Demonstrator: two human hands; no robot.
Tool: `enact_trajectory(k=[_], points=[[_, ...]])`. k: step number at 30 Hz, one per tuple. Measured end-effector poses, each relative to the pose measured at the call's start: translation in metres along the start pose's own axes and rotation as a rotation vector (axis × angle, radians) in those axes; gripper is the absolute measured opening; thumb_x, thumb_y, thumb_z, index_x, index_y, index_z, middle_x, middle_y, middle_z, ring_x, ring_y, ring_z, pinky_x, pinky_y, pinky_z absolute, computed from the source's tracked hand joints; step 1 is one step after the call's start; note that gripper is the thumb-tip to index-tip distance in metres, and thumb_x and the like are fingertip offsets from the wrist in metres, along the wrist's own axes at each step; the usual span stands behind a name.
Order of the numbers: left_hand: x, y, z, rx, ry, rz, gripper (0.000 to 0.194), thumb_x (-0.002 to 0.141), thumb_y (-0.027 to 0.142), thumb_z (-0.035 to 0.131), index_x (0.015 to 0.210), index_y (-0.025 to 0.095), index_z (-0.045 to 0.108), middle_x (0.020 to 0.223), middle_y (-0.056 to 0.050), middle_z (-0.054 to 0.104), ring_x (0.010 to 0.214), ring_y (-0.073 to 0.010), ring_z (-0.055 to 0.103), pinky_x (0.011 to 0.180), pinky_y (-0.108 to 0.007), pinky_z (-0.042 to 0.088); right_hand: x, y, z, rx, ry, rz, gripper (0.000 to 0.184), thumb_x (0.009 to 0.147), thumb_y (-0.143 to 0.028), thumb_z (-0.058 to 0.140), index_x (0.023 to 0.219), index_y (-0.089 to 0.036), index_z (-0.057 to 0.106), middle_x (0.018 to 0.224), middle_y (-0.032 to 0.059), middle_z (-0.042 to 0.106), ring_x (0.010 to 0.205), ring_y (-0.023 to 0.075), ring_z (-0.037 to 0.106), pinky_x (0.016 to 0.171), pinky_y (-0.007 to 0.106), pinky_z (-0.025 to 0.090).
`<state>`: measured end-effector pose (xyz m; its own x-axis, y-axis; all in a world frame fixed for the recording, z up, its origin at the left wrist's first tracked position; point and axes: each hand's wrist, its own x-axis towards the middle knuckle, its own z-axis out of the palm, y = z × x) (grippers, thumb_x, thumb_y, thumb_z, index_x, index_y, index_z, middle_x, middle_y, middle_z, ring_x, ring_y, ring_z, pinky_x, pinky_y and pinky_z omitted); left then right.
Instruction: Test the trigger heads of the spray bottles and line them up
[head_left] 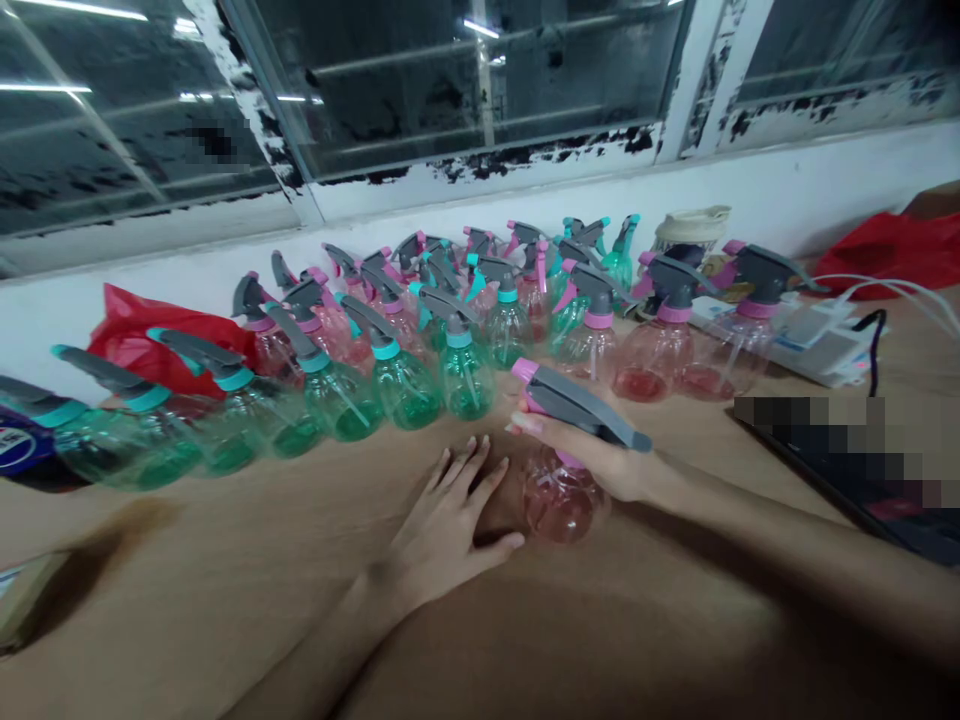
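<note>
My right hand [592, 450] is wrapped round the neck of a pink clear spray bottle [562, 505] with a grey and pink trigger head. The bottle is near the middle of the table, tilted slightly. My left hand [454, 525] lies flat on the wood with fingers spread, just left of that bottle and apart from it. Beyond both hands stand green spray bottles [405, 385] with teal collars in a slanting row. Several pink spray bottles [652, 350] stand behind the held one, and more of both colours crowd toward the wall.
Red plastic bags [172, 345] lie behind the left row and at the far right. A white power strip [806, 345] with cables sits at right, near a dark tablet-like device [832, 470]. A dark bottle with a blue label [22, 450] is at the left edge. Windows rise behind.
</note>
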<state>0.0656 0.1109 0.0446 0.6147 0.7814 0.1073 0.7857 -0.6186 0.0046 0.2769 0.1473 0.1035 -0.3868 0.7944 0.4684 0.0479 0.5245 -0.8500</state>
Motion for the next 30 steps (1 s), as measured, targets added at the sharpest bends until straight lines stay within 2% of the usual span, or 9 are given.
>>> enact_trajectory(k=[3, 7, 10, 13, 16, 19, 23, 27, 30], points=[[0.000, 0.000, 0.000, -0.005, -0.003, -0.006, 0.075, 0.086, 0.063, 0.046, 0.141, 0.014, 0.036, 0.152, -0.016, 0.024, 0.140, -0.0293, 0.020, 0.112, -0.049, 0.019, 0.000, 0.003, 0.002, 0.023, 0.022, -0.039, 0.013, 0.084, -0.035, 0.060, 0.089, -0.025, 0.064, 0.084, -0.0010, 0.063, 0.077, 0.0148, 0.060, 0.073, 0.030, 0.048], [0.000, 0.000, 0.000, -0.017, -0.007, -0.011, 0.075, 0.085, 0.063, 0.047, 0.141, 0.014, 0.037, 0.152, -0.016, 0.024, 0.139, -0.0314, 0.021, 0.112, -0.051, 0.020, -0.001, 0.003, 0.004, 0.019, 0.075, -0.062, 0.033, 0.080, -0.039, 0.064, 0.110, -0.027, 0.062, 0.106, 0.0018, 0.067, 0.098, 0.0182, 0.061, 0.086, 0.033, 0.049], [0.000, 0.001, -0.001, -0.030, -0.009, -0.020, 0.074, 0.085, 0.063, 0.047, 0.140, 0.013, 0.038, 0.152, -0.016, 0.023, 0.139, -0.0326, 0.021, 0.111, -0.051, 0.020, -0.002, 0.002, 0.005, -0.045, 0.106, -0.039, 0.044, 0.077, -0.043, 0.067, 0.117, -0.026, 0.060, 0.096, 0.0011, 0.069, 0.082, 0.0172, 0.063, 0.074, 0.032, 0.052], [0.000, 0.002, -0.003, -0.027, -0.016, -0.019, 0.074, 0.086, 0.062, 0.047, 0.140, 0.013, 0.037, 0.152, -0.016, 0.022, 0.139, -0.0329, 0.021, 0.110, -0.051, 0.023, -0.003, 0.001, 0.007, -0.073, 0.168, -0.028, 0.050, 0.071, -0.043, 0.072, 0.116, -0.026, 0.061, 0.081, -0.0021, 0.068, 0.057, 0.0122, 0.055, 0.055, 0.028, 0.047], [0.000, 0.003, -0.004, -0.013, -0.007, -0.021, 0.074, 0.086, 0.063, 0.046, 0.142, 0.016, 0.034, 0.153, -0.015, 0.022, 0.140, -0.0315, 0.020, 0.110, -0.051, 0.024, -0.006, -0.001, 0.010, -0.082, 0.276, -0.019, 0.053, 0.060, -0.042, 0.079, 0.107, -0.023, 0.062, 0.070, -0.0051, 0.062, 0.051, 0.0101, 0.048, 0.048, 0.026, 0.042], [0.000, 0.003, -0.006, -0.011, -0.022, -0.030, 0.074, 0.085, 0.064, 0.046, 0.142, 0.017, 0.034, 0.152, -0.015, 0.025, 0.139, -0.0316, 0.021, 0.110, -0.050, 0.025, -0.007, -0.006, 0.012, -0.113, 0.333, 0.020, 0.056, 0.054, -0.044, 0.082, 0.100, -0.022, 0.060, 0.062, -0.0071, 0.055, 0.052, 0.0108, 0.047, 0.049, 0.027, 0.041], [0.001, 0.003, -0.006, -0.020, -0.029, -0.030, 0.074, 0.086, 0.065, 0.044, 0.141, 0.017, 0.035, 0.151, -0.015, 0.028, 0.138, -0.0312, 0.024, 0.110, -0.050, 0.024, -0.009, -0.005, 0.012, -0.120, 0.270, 0.037, 0.054, 0.059, -0.050, 0.078, 0.103, -0.024, 0.059, 0.061, -0.0076, 0.050, 0.053, 0.0114, 0.045, 0.050, 0.027, 0.040], [0.001, 0.002, -0.004, -0.027, -0.013, -0.025, 0.075, 0.087, 0.065, 0.043, 0.142, 0.015, 0.034, 0.152, -0.015, 0.026, 0.139, -0.0307, 0.021, 0.111, -0.049, 0.022, -0.017, 0.001, 0.008, -0.265, 0.171, 0.085, 0.038, 0.069, -0.052, 0.071, 0.094, -0.024, 0.061, 0.059, -0.0060, 0.050, 0.054, 0.0134, 0.048, 0.052, 0.029, 0.043], [0.000, 0.001, -0.001, -0.035, -0.013, -0.021, 0.076, 0.087, 0.064, 0.043, 0.143, 0.014, 0.033, 0.152, -0.015, 0.024, 0.140, -0.0298, 0.018, 0.112, -0.048, 0.019, -0.027, 0.000, 0.001, -0.355, 0.169, 0.069, 0.042, 0.071, -0.051, 0.070, 0.101, -0.024, 0.059, 0.082, 0.0003, 0.063, 0.075, 0.0194, 0.060, 0.071, 0.034, 0.050]])
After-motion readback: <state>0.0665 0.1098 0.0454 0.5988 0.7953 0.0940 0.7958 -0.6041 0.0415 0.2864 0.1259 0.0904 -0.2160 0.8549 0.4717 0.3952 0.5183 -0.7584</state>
